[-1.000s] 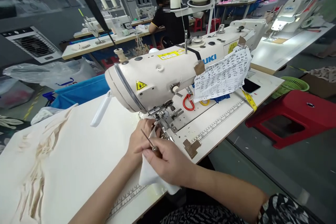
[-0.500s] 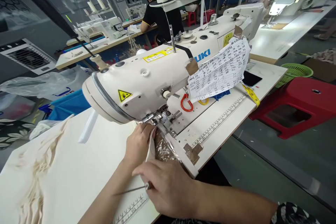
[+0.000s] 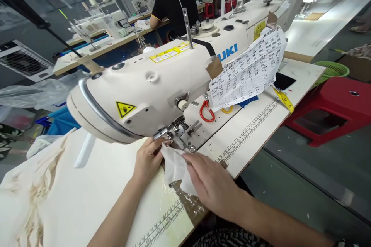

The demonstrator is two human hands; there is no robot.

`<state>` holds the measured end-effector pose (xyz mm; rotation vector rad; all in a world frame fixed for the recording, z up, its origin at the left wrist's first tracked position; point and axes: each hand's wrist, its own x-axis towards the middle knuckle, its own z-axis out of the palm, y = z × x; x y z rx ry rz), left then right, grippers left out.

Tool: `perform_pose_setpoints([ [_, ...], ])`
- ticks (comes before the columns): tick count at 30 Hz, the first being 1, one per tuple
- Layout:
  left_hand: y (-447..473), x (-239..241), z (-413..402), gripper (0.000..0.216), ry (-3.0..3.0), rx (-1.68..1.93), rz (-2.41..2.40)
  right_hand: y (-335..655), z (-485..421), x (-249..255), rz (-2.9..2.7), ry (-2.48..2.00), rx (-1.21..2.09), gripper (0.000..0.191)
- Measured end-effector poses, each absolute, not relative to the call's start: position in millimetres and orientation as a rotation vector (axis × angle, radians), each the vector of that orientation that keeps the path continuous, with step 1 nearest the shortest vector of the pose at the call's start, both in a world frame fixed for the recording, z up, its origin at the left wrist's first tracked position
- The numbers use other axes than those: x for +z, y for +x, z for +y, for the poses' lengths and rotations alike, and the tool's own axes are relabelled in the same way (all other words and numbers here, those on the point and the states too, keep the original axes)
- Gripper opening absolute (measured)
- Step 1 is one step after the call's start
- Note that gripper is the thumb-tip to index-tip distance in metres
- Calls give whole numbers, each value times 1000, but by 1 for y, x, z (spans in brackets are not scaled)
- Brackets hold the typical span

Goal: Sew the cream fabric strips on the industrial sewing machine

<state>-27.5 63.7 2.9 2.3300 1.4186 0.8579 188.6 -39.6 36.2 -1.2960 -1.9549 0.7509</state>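
Pinching left hand [image 3: 147, 159]: is grasping the white fabric [image 3: 173, 164] at its upper corner.
Right hand [image 3: 214, 186]: is clasping the fabric's right side.
Fabric position: is lying between both hands, over the surface [image 3: 113, 177], just before the sewing machine's [image 3: 130, 88] needle end.
Handwritten sheet [image 3: 247, 73]: is hanging taped along the machine's arm.

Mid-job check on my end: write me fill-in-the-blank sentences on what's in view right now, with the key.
1. The fabric at the left hand and right hand is ____ in colour.
2. Of the two hands, the ____ one is nearer the red stool.
3. The warning triangle on the sewing machine has a ____ background.

Missing words: white; right; yellow.
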Motion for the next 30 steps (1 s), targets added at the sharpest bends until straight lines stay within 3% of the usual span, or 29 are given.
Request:
perform_pose_setpoints([
  [5,-26,7,63,26,2245,841,1443,183,-24,24,-2073,-1589,483,34],
  [12,-27,8,65,22,2186,840,1484,175,-19,20,-2093,-1588,495,16],
  [30,-24,13,69,26,2162,779,1485,173,-15,20,-2115,-1616,510,16],
])
